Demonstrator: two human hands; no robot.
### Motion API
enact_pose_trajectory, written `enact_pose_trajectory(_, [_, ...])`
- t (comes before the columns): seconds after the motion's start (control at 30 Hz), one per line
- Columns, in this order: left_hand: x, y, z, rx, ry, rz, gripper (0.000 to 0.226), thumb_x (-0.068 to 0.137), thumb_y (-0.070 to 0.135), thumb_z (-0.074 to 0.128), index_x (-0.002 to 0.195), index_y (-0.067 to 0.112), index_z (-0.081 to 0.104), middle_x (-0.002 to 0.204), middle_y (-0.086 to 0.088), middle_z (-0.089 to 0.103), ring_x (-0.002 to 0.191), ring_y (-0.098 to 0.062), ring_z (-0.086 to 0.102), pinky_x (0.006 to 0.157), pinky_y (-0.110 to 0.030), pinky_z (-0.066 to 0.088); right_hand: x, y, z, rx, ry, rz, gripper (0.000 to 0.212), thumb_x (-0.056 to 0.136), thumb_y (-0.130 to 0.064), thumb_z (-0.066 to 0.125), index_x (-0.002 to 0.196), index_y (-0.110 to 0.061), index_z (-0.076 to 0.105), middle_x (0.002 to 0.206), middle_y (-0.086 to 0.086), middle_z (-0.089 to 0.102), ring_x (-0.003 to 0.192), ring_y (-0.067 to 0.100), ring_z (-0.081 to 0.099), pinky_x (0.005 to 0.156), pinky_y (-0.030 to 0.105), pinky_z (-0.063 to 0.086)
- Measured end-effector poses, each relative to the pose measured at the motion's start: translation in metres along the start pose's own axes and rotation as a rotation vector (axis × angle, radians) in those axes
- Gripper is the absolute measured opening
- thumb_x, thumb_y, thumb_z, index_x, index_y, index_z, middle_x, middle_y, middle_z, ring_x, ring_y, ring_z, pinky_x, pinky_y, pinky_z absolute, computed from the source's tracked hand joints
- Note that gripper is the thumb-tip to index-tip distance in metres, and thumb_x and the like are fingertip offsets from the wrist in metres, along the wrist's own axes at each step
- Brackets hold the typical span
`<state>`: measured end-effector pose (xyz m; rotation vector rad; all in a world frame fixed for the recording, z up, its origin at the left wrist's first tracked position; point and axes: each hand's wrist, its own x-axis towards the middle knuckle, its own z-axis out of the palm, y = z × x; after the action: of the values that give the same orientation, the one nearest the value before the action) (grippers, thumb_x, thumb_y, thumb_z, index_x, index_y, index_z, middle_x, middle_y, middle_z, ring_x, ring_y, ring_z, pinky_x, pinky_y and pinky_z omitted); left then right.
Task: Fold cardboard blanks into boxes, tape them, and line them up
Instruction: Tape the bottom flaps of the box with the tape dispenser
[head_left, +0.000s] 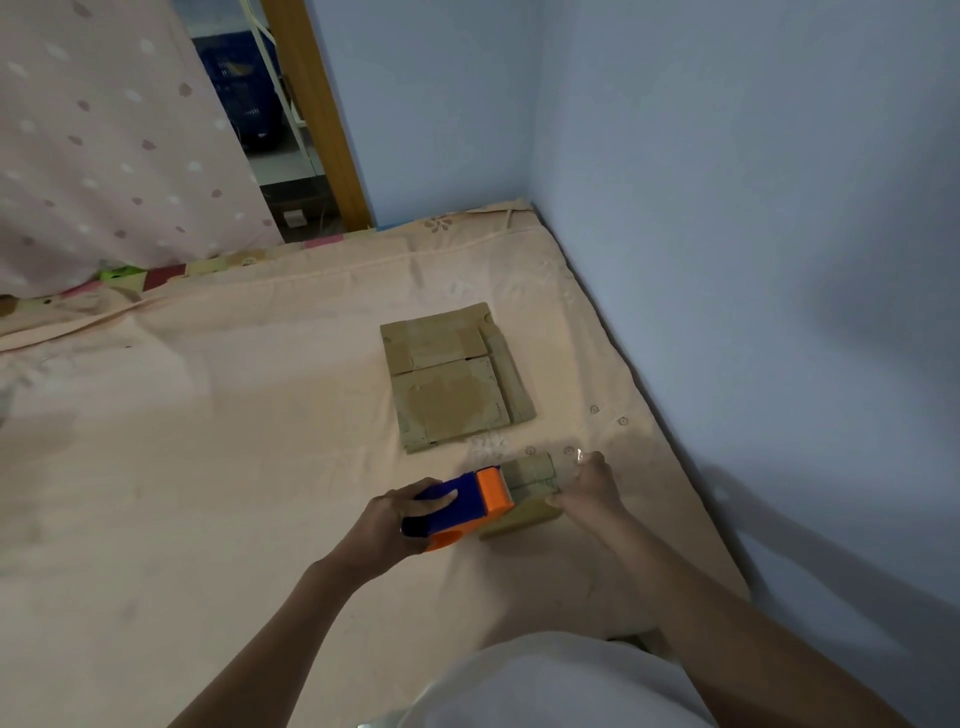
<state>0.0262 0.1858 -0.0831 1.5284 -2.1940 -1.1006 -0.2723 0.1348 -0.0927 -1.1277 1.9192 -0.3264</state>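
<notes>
Left hand (395, 519): fingers curled round the blue and orange tape dispenser (457, 506), thumb lying along its blue top. The orange head of the dispenser touches the near-left side of the box (530, 491).

Right hand (592, 486): clamped on the right end of the box, thumb on the near face, fingers over the far side (fingertips blurred, so their exact placing cannot be told). A glint of clear tape shows just above this hand.

Box: small, folded, resting on the bed sheet (208, 441) between the two hands, directly in front of the person.

Blanks (454, 376): a flat stack of cardboard lying on the sheet beyond the box, near but apart from it.

Edges and room: the right edge of the bed runs along the blue wall (753, 234), close beside the right hand and the box. The far edge meets the same wall corner and a wooden door frame (322, 114). A spotted curtain (104, 145) hangs at far left. To the left of the dispenser the sheet lies broad and open, with only soft creases.
</notes>
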Motion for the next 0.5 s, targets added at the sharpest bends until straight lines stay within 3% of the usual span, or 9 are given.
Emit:
enact_pose_trajectory(0.2, [-0.008, -0.001, -0.012, 0.106, 0.005, -0.047, 0.084, 0.080, 0.007, 0.079, 0.130, 0.061, 0.038, 0.144, 0.019, 0.042, 0.125, -0.007, 0.043, 0.098, -0.017, 0.046, 0.003, 0.003, 0.005, -0.030, 0.018, -0.010, 0.058, 0.078, -0.013, 0.081, 0.127, -0.006, 0.051, 0.124, 0.011, 0.057, 0.117, 0.028, 0.057, 0.098, 0.035, 0.048])
enact_pose_trajectory(0.27, [-0.013, -0.003, -0.018, 0.124, 0.014, -0.060, 0.084, 0.081, 0.005, 0.077, 0.127, 0.063, 0.038, 0.140, 0.024, 0.040, 0.121, -0.008, 0.045, 0.094, -0.008, 0.040, 0.002, 0.001, 0.009, -0.071, 0.022, -0.042, 0.048, 0.081, -0.011, 0.077, 0.122, -0.005, 0.053, 0.123, 0.012, 0.060, 0.117, 0.029, 0.058, 0.097, 0.033, 0.047])
enact_pose_trajectory(0.33, [-0.015, -0.002, -0.023, 0.148, -0.003, -0.065, 0.079, 0.082, 0.005, 0.076, 0.130, 0.058, 0.043, 0.141, 0.024, 0.041, 0.120, -0.010, 0.046, 0.091, -0.004, 0.037, 0.001, -0.002, 0.012, -0.095, 0.030, -0.074, 0.043, 0.083, -0.008, 0.073, 0.121, -0.004, 0.054, 0.124, 0.013, 0.060, 0.118, 0.030, 0.058, 0.097, 0.033, 0.046])
enact_pose_trajectory(0.43, [-0.013, 0.002, -0.026, 0.176, -0.028, -0.066, 0.068, 0.083, 0.005, 0.076, 0.138, 0.038, 0.054, 0.146, 0.012, 0.047, 0.123, -0.014, 0.048, 0.094, -0.014, 0.045, 0.001, -0.002, 0.013, -0.102, 0.013, -0.088, 0.042, 0.083, -0.008, 0.073, 0.120, -0.005, 0.054, 0.123, 0.012, 0.061, 0.117, 0.030, 0.058, 0.096, 0.033, 0.047])
enact_pose_trajectory(0.5, [-0.012, 0.002, -0.027, 0.199, -0.047, -0.071, 0.064, 0.084, 0.008, 0.076, 0.139, 0.033, 0.055, 0.147, 0.008, 0.047, 0.126, -0.013, 0.048, 0.092, -0.008, 0.041, 0.002, -0.003, 0.010, -0.097, -0.018, -0.086, 0.045, 0.084, -0.009, 0.073, 0.124, -0.005, 0.054, 0.127, 0.012, 0.060, 0.119, 0.029, 0.057, 0.097, 0.032, 0.046])
